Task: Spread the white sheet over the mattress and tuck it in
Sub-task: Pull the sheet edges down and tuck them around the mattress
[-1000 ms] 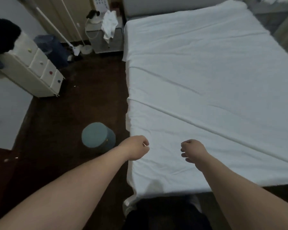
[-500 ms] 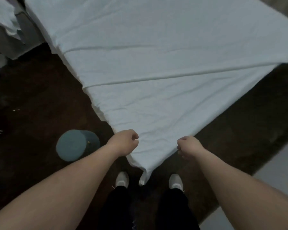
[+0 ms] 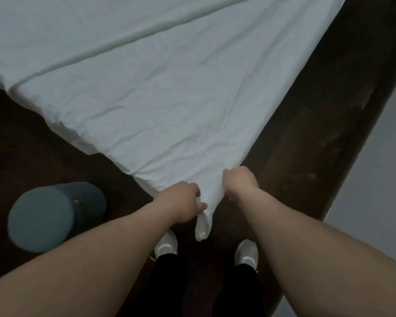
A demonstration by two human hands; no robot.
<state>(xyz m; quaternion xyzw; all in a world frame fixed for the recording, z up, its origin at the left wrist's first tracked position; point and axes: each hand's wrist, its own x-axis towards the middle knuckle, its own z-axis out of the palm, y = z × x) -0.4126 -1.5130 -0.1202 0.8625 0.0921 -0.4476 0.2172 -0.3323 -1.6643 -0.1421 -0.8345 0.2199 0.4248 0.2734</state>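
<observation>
The white sheet (image 3: 169,92) lies spread over the mattress, creased, with long fold lines running across it. Its near corner comes to a point just in front of me, and a loose tail of fabric hangs down between my feet. My left hand (image 3: 183,203) grips the sheet on the left side of that corner. My right hand (image 3: 239,183) grips the sheet's edge on the right side of the corner. The mattress itself is hidden under the sheet.
A round teal stool (image 3: 50,217) stands on the dark floor (image 3: 318,124) to my left, close to the bed's side. My white shoes (image 3: 167,245) are right at the bed's corner. A pale rug or floor patch (image 3: 380,179) lies at the right.
My view has swung down and right to the bed's near corner. Both hands have come closer together and taken hold of the sheet at that corner.
</observation>
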